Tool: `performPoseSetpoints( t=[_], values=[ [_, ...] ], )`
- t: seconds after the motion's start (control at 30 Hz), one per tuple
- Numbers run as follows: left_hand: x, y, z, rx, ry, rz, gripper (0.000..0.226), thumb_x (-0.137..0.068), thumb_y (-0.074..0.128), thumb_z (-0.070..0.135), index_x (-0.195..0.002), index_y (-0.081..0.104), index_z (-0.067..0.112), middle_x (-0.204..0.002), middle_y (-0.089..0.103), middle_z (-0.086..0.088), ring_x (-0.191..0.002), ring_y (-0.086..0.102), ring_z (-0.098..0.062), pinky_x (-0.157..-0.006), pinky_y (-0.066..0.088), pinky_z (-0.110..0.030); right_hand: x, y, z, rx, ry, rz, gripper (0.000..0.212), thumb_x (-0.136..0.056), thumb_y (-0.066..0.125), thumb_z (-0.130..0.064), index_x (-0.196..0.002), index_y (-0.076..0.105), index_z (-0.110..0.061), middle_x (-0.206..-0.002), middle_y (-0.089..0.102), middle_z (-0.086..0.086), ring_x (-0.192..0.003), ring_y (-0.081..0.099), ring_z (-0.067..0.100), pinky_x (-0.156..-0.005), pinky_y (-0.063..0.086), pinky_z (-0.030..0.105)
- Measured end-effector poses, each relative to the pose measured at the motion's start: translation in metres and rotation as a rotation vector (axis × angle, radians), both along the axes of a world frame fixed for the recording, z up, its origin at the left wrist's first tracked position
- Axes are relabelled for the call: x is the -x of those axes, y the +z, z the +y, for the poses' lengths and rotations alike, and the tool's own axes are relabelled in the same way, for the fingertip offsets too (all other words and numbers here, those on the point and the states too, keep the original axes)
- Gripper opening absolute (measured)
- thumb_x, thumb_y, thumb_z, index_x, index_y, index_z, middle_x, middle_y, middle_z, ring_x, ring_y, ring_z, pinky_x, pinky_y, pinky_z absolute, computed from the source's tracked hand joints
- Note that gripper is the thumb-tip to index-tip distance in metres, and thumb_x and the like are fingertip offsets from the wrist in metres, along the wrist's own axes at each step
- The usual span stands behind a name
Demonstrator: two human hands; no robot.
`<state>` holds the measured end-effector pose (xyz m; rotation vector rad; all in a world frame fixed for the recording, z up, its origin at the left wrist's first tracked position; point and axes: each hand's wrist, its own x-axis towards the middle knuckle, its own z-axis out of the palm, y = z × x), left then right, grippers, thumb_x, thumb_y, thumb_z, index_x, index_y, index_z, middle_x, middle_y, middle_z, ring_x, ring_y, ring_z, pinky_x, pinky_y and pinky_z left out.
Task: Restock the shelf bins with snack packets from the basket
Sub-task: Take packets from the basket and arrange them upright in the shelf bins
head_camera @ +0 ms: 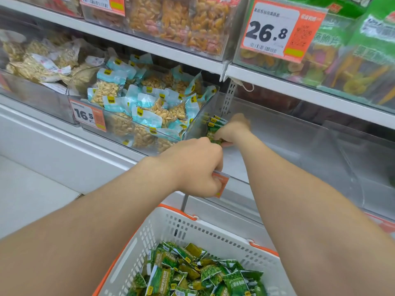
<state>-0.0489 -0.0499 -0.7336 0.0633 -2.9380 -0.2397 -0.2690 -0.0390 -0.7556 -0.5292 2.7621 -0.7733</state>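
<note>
1. Far L: blue-pkt bin [139,116], heaped w/ nut pkts.
2. Low centre: basket [181,214] holds loose pkts [192,270], green.
3. Your L hand [192,167]: grip curled over the clear bin [288,146] front edge, by the orange tag [222,184].
4. Your R hand [232,130]: grip holding held pkts [213,129], green, inside that bin at its L wall.

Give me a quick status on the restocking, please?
Left hand grips clear bin front edge. Right hand holds green packets inside it. Basket holds plenty more. Nothing in the way.
</note>
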Motion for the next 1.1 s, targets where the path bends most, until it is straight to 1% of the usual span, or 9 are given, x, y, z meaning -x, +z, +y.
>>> performPoseSetpoints(
  t=[0.17, 0.37, 0.43, 0.6, 0.73, 0.83, 0.93, 1.0, 1.1],
  values=[
    [-0.001, 0.002, 0.003, 0.007, 0.007, 0.0, 0.032, -0.073, 0.062, 0.026, -0.054, 0.042, 0.01, -0.052, 0.036, -0.005, -0.054, 0.044, -0.03, -0.047, 0.025, -0.028, 0.002, -0.011, 0.0, -0.107, 0.041, 0.176, 0.09, -0.074, 0.087, -0.024, -0.147, 0.038, -0.006, -0.137, 0.053, 0.015, -0.123, 0.058, 0.034, -0.074, 0.053, 0.031],
    [-0.002, 0.004, 0.006, -0.002, 0.021, -0.028, 0.03, -0.074, 0.062, 0.026, -0.053, 0.045, 0.012, -0.053, 0.039, -0.004, -0.056, 0.048, -0.03, -0.047, 0.027, -0.029, -0.002, -0.011, 0.003, -0.151, 0.084, 0.2, 0.101, -0.088, 0.079, -0.019, -0.16, 0.009, -0.004, -0.146, 0.043, 0.017, -0.126, 0.055, 0.038, -0.03, 0.029, 0.022],
    [-0.004, 0.003, 0.005, -0.009, 0.028, -0.039, 0.029, -0.075, 0.062, 0.027, -0.054, 0.048, 0.013, -0.053, 0.041, -0.003, -0.057, 0.05, -0.03, -0.048, 0.03, -0.029, -0.003, -0.009, 0.005, -0.16, 0.123, 0.206, 0.083, -0.088, 0.078, -0.018, -0.152, 0.027, -0.003, -0.133, 0.05, 0.014, -0.116, 0.06, 0.037, -0.034, 0.035, 0.021],
    [-0.008, -0.002, 0.003, -0.032, 0.061, -0.072, 0.018, -0.079, 0.058, 0.032, -0.07, 0.061, 0.018, -0.064, 0.052, -0.003, -0.067, 0.057, -0.032, -0.055, 0.045, -0.032, -0.019, 0.001, 0.028, -0.207, 0.285, 0.181, 0.02, -0.089, 0.058, -0.012, -0.106, 0.066, -0.005, -0.097, 0.07, 0.013, -0.094, 0.067, 0.033, -0.075, 0.058, 0.033],
    [-0.016, 0.001, 0.008, -0.043, 0.067, -0.046, 0.033, -0.083, 0.059, 0.033, -0.114, 0.065, 0.027, -0.105, 0.06, -0.001, -0.103, 0.06, -0.028, -0.087, 0.053, -0.038, -0.044, 0.013, 0.06, 0.034, 0.281, 0.17, 0.033, -0.09, 0.054, -0.005, -0.118, 0.072, -0.008, -0.125, 0.065, 0.015, -0.121, 0.058, 0.032, -0.093, 0.048, 0.028],
    [-0.024, 0.01, 0.022, -0.013, 0.084, 0.074, 0.027, -0.086, 0.066, 0.031, -0.11, 0.055, 0.025, -0.108, 0.043, 0.002, -0.106, 0.045, -0.024, -0.09, 0.043, -0.038, -0.072, 0.018, 0.086, 0.254, 0.258, 0.255, 0.029, -0.088, 0.051, -0.007, -0.103, 0.072, -0.02, -0.104, 0.069, 0.009, -0.108, 0.062, 0.028, -0.081, 0.042, 0.024],
    [-0.034, 0.014, 0.041, -0.027, 0.136, 0.124, 0.015, -0.085, 0.065, 0.036, -0.08, 0.053, 0.028, -0.09, 0.054, 0.003, -0.09, 0.055, -0.025, -0.079, 0.051, -0.04, -0.103, 0.018, 0.116, 0.405, 0.283, 0.417, 0.025, -0.086, 0.048, -0.012, -0.093, 0.069, -0.024, -0.069, 0.063, -0.004, -0.082, 0.062, 0.027, -0.073, 0.048, 0.032],
    [-0.039, 0.009, 0.051, -0.056, 0.171, -0.053, 0.022, -0.085, 0.061, 0.041, -0.07, 0.054, 0.025, -0.077, 0.061, 0.003, -0.077, 0.059, -0.027, -0.072, 0.056, -0.039, -0.126, 0.015, 0.139, 0.514, 0.328, 0.583, 0.019, -0.084, 0.049, -0.016, -0.086, 0.067, -0.023, -0.059, 0.059, -0.006, -0.065, 0.057, 0.025, -0.066, 0.049, 0.037],
    [-0.046, -0.01, 0.063, 0.031, 0.107, -0.484, 0.031, -0.089, 0.058, 0.045, -0.083, 0.071, 0.018, -0.089, 0.071, -0.005, -0.085, 0.064, -0.027, -0.08, 0.058, -0.04, -0.153, -0.004, 0.166, 0.598, 0.504, 0.8, 0.017, -0.081, 0.048, -0.02, -0.079, 0.065, -0.018, -0.057, 0.059, -0.002, -0.052, 0.054, 0.029, -0.051, 0.046, 0.039]
  ],
)
